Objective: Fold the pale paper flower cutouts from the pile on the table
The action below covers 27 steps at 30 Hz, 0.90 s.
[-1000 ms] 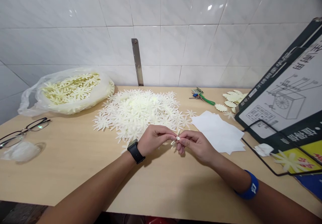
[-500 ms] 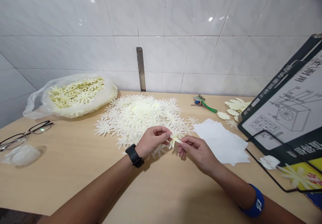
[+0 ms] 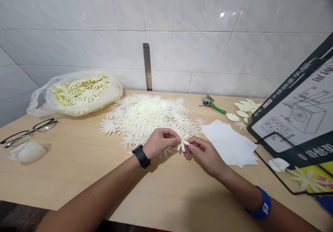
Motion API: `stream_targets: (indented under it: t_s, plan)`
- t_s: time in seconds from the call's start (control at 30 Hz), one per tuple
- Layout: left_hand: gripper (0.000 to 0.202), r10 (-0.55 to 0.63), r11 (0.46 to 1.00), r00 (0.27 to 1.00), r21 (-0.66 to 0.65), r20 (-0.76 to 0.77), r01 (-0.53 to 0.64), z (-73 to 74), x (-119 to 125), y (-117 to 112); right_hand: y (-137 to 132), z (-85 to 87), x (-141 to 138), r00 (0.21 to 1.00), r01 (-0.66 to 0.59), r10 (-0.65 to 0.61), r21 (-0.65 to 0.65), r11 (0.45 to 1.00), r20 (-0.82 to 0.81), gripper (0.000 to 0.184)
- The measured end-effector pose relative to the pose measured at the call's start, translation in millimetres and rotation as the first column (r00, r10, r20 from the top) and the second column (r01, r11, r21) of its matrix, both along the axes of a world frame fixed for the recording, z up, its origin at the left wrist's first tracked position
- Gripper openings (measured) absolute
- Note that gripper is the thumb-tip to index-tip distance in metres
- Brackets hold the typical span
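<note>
- The left hand (image 3: 162,143) and right hand (image 3: 204,152) are working close together, both pinching one cream flower cut-out (image 3: 183,143): the left fingertips are gripping one side, the right ones a petal.
- This cut-out is hanging just above the surface (image 3: 166,193), roughly midway between its left and right edges, before the loose pile (image 3: 145,117) of similar pieces.
- A second ago it was mostly hiding between the fingertips; now it is showing its face, petals fanning out. The fingers are probably working on single petals rather than merely carrying the piece.
- A printed carton (image 3: 299,115) is leaning by the surface's right edge, displaying a line drawing of a wheeled or fan-like machine and Chinese characters; 耐用 is apparently reading near the top, while smaller print is blurring.
- Its yellow panel (image 3: 327,169) is carrying red characters, too covered to read.
- The blue wristband (image 3: 261,204) is bearing a small white logo, unidentifiable; the black wristwatch (image 3: 141,156) is showing no legible brand.
</note>
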<state>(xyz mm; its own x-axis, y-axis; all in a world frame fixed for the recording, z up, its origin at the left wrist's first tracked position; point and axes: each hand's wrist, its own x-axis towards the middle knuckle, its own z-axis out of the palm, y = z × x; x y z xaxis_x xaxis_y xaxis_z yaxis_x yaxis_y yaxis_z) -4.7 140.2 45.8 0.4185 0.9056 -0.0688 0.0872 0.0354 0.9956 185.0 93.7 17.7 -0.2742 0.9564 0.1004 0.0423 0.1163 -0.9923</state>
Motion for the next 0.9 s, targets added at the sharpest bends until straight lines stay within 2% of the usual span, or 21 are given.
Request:
stream_targets:
  t_s: [0.13,0.2,0.3,0.43,0.53,0.67,0.73,0.8,0.9]
  plan:
    - [0.011,0.017,0.978,0.993,0.207,-0.117,0.008,-5.6,6,-6,0,2.3,-2,1.0,-0.017,0.018,-0.053,0.998,0.022,0.031]
    - [0.009,-0.013,0.966,0.992,0.253,-0.125,0.045,-6.8,7,-8,1,3.4,-3,0.999,-0.011,0.013,-0.068,0.998,0.036,0.033]
    - [0.009,-0.063,0.964,0.993,0.251,-0.101,0.087,-5.3,7,-9,3,4.4,-3,0.999,-0.035,0.037,-0.086,0.996,0.022,0.032]
    - [0.013,-0.076,0.987,0.997,0.142,-0.027,0.079,-1.5,4,-5,4,3.7,-3,0.999,-0.041,0.04,-0.098,0.994,-0.013,0.031]
    - [0.018,0.008,1.0,0.996,0.015,0.086,-0.009,-1.2,2,1,5,2.3,-2,1.0,-0.02,0.018,-0.1,0.995,-0.019,0.029]
    - [0.022,0.251,0.968,0.945,-0.066,0.208,-0.242,-2.9,-5,13,6,-0.1,0,0.999,0.024,-0.027,-0.084,0.996,-0.026,0.028]
    - [0.023,0.345,0.938,0.913,-0.053,0.217,-0.342,-3.9,-11,20,6,-1.1,2,0.999,0.045,-0.046,-0.079,0.996,-0.017,0.029]
    - [0.022,0.384,0.92,0.896,-0.017,0.224,-0.391,-5.2,-16,25,7,-1.9,3,0.999,0.052,-0.053,-0.082,0.995,-0.012,0.03]
    - [0.029,0.415,0.887,0.892,0.14,0.178,-0.441,-7.3,-20,29,8,-2.3,3,0.998,0.054,-0.056,-0.089,0.995,-0.022,0.031]
